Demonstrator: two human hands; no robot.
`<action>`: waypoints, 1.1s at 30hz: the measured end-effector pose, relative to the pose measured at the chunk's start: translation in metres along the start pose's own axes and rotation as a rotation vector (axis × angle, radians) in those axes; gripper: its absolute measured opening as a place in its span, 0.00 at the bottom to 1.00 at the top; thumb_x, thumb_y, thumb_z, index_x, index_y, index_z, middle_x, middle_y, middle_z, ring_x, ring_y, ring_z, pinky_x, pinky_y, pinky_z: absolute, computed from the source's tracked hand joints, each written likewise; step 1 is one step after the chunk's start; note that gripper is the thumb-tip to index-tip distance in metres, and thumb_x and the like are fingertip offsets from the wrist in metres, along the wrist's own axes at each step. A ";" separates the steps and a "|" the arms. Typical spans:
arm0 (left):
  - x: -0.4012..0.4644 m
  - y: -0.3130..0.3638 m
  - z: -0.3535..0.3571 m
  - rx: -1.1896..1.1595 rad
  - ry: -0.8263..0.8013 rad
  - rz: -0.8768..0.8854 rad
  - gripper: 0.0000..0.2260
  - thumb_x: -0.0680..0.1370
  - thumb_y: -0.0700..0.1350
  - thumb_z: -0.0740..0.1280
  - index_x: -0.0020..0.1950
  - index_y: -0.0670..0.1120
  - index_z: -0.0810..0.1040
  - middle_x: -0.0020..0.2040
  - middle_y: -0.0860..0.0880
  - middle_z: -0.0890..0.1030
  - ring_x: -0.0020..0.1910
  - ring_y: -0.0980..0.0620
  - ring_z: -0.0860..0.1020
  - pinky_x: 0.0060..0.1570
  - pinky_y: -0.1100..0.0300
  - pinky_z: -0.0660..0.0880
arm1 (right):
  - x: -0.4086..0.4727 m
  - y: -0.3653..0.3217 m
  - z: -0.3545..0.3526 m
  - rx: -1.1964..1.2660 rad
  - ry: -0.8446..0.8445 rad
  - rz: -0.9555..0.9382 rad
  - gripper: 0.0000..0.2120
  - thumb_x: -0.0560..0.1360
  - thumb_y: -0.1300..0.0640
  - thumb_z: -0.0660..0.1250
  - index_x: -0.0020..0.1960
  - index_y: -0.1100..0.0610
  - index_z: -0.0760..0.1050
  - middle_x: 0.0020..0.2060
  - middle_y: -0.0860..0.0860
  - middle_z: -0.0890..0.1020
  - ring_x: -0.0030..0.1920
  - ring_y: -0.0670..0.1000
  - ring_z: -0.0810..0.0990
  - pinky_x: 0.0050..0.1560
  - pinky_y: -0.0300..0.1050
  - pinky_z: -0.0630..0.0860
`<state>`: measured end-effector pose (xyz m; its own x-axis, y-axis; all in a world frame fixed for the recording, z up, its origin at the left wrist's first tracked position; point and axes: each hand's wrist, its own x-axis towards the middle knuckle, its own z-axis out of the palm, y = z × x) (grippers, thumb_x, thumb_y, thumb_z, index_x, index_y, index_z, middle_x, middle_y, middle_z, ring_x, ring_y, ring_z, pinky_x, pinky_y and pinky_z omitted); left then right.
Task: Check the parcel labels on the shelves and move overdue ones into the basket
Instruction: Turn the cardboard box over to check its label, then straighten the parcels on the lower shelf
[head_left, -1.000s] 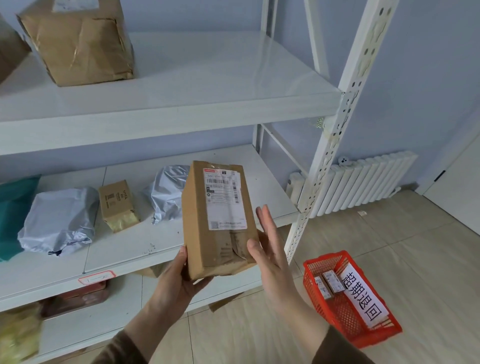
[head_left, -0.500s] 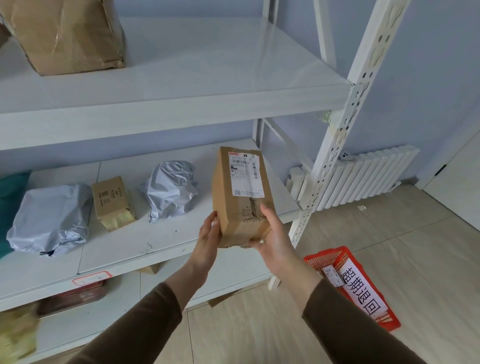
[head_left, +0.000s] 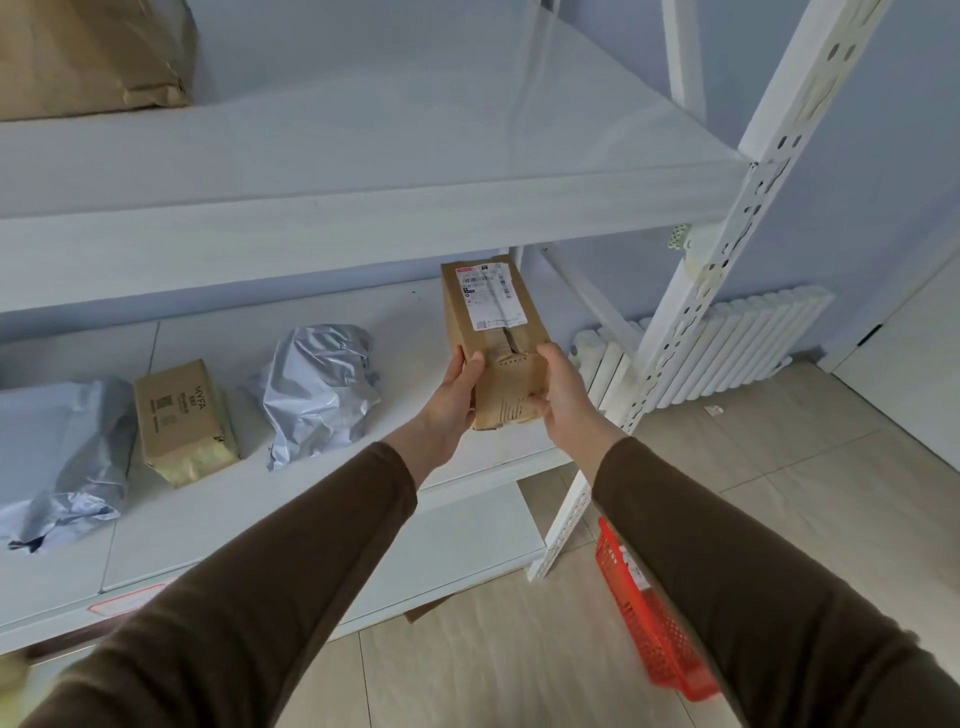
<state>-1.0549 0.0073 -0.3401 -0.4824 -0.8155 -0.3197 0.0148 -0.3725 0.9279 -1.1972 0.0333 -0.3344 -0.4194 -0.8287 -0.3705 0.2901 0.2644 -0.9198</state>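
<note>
Here, at the centre of the frame, the left hand and the right hand clasp the near end of a brown cardboard parcel, its white label facing up, over the middle shelf; left of it lie a crumpled grey bag, a small carton and another grey bag; at lower right the red basket sits on the floor, largely hidden behind the right sleeve; a white upright stands between shelf and radiator.

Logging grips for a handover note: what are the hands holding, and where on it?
A cardboard parcel, gripped by left hand and right hand on opposite sides of its near end.
</note>
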 end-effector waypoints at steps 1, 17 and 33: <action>0.007 0.000 -0.001 0.006 0.002 0.003 0.24 0.87 0.58 0.54 0.83 0.64 0.54 0.69 0.56 0.70 0.66 0.51 0.69 0.63 0.56 0.66 | 0.006 0.000 0.000 0.005 0.001 -0.001 0.10 0.85 0.51 0.57 0.51 0.48 0.76 0.47 0.49 0.82 0.49 0.48 0.79 0.47 0.44 0.76; 0.043 0.007 -0.018 0.093 0.174 -0.021 0.35 0.84 0.57 0.64 0.86 0.56 0.48 0.83 0.48 0.63 0.79 0.42 0.65 0.74 0.47 0.62 | 0.050 0.015 0.013 -0.313 0.331 -0.344 0.28 0.83 0.47 0.62 0.81 0.50 0.61 0.77 0.52 0.69 0.75 0.55 0.68 0.71 0.57 0.72; -0.021 -0.004 -0.213 0.075 0.678 -0.075 0.31 0.76 0.54 0.73 0.77 0.51 0.67 0.72 0.42 0.75 0.66 0.40 0.78 0.62 0.45 0.78 | 0.007 0.066 0.181 -0.428 -0.210 -0.096 0.34 0.81 0.53 0.67 0.83 0.53 0.57 0.78 0.53 0.67 0.70 0.55 0.73 0.56 0.37 0.74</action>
<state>-0.8587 -0.0688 -0.3778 0.1758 -0.8949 -0.4102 -0.0697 -0.4270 0.9016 -1.0253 -0.0443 -0.3737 -0.2312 -0.9294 -0.2876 -0.1397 0.3242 -0.9356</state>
